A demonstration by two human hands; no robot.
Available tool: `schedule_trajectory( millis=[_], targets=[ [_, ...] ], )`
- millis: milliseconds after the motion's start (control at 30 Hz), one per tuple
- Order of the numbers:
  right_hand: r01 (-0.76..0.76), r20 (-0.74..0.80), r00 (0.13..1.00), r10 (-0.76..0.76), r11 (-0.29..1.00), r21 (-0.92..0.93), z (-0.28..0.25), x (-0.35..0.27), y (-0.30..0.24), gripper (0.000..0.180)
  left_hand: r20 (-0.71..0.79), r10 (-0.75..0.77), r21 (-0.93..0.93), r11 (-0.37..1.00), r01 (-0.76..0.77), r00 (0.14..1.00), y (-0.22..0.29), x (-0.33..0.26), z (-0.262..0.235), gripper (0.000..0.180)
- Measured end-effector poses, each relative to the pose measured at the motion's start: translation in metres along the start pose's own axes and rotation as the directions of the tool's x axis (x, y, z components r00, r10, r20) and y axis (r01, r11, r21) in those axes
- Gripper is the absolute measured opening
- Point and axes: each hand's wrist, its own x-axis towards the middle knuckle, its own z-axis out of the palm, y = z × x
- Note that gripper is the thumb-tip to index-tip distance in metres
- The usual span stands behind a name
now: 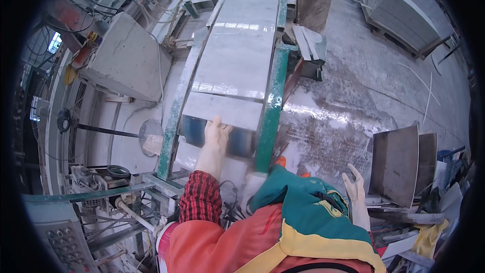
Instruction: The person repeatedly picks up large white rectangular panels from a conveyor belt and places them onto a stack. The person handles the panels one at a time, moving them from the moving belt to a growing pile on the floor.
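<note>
My left hand (216,135), in a cream glove, is at the near edge of a pale stone slab (222,108) on the conveyor. A fingertip lies on the slab's top, and the hand grips that edge; the fingers underneath are hidden. Below the edge, the dark blue belt or roller (240,142) at the conveyor's end shows on both sides of the hand. Out to the right, my right hand (355,187), gloved alike, holds nothing and has its fingers apart. More pale, glossy slabs (232,60) lie in a row farther up the conveyor.
Green rails (273,106) flank the conveyor. A control panel with buttons (65,242) stands at the lower left. Brown-grey boards (396,164) stand upright on the right, near offcuts and a yellow cloth (430,237). Stacked slabs (404,15) rest at the far right on the wet floor.
</note>
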Motion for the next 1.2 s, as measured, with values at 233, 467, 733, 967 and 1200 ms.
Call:
schedule_trajectory(
  millis=[233, 467, 733, 967, 1200],
  targets=[
    [-0.024, 0.013, 1.0, 0.024, 0.999, -0.036, 0.002, -0.004, -0.008, 0.051, -0.068, -0.005, -0.008, 1.0, 0.004, 0.998, -0.001, 0.004, 0.019, 0.031],
    [-0.067, 0.017, 0.998, 0.067, 0.998, -0.01, 0.004, -0.004, 0.0, 0.051, -0.052, 0.036, -0.017, 0.999, -0.037, 0.998, -0.004, 0.005, 0.026, 0.029],
    [-0.065, 0.017, 0.998, 0.065, 0.998, -0.017, 0.001, -0.005, -0.005, 0.052, -0.071, 0.042, 0.001, 0.999, -0.042, 0.997, -0.004, 0.013, 0.021, 0.028],
    [-0.096, -0.017, 0.995, 0.096, 0.995, 0.022, -0.007, -0.007, 0.001, 0.052, -0.111, 0.056, 0.009, 0.998, -0.055, 0.992, -0.004, 0.01, 0.032, 0.024],
    [-0.09, 0.039, 0.995, 0.09, 0.996, 0.0, 0.002, -0.006, -0.006, 0.052, -0.158, 0.095, 0.071, 0.994, -0.085, 0.983, -0.011, 0.034, 0.014, 0.023]
  ],
)
